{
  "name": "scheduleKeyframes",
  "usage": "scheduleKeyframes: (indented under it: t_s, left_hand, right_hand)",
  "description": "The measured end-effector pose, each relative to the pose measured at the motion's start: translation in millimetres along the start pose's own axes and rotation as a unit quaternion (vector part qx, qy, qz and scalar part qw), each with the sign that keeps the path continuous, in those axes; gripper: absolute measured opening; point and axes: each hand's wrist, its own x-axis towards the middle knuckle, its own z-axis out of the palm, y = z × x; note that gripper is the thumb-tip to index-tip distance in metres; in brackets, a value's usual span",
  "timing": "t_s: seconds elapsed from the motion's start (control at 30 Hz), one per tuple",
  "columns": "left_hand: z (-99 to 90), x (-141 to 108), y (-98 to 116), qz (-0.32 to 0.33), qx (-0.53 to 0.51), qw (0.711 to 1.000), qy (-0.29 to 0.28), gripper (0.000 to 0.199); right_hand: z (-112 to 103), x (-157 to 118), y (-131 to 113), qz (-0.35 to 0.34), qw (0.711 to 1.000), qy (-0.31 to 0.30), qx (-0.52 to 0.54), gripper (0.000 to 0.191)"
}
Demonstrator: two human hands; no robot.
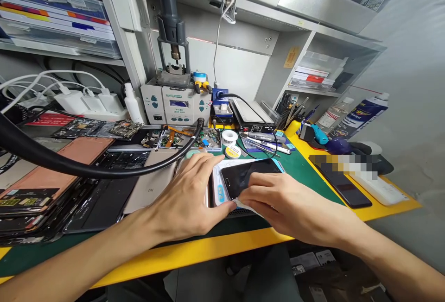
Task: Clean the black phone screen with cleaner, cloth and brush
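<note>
A black phone (243, 174) lies screen up on a white and blue pad (218, 186) at the middle of the bench. My left hand (189, 200) rests to its left, fingers apart, the thumb reaching to the pad's near edge. Curled over the phone's near right part is my right hand (274, 195), its fingers pinched together at the lower edge on something whitish, too hidden to name. A gold phone back cover (148, 184) lies left of my left hand.
Stacked phone parts (92, 195) fill the left. A black hose (104, 172) arches over them from the rework station (175, 105). Behind the pad are a solder spool (229, 137) and tweezers (259, 147). Another dark phone (340, 181) lies right, near a spray can (361, 116).
</note>
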Motion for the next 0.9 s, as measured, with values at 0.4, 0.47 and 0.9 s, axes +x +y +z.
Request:
scheduleKeyframes:
  t_s: [0.4, 0.47, 0.9]
  left_hand:
    - [12.5, 3.0, 11.8, 0.064, 0.044, 0.995, 0.064, 0.068]
    - [11.7, 0.7, 14.5, 0.078, 0.056, 0.992, 0.08, 0.073]
    - [6.9, -32.5, 55.9, -0.053, 0.056, 0.983, 0.164, 0.079]
  right_hand:
    - [58.8, -73.7, -5.3, 0.277, 0.754, 0.123, 0.582, 0.037]
    - [69.4, -65.5, -13.3, 0.269, 0.698, 0.12, 0.653, 0.039]
    - [82.7, -23.9, -49.7, 0.184, 0.541, 0.231, 0.788, 0.053]
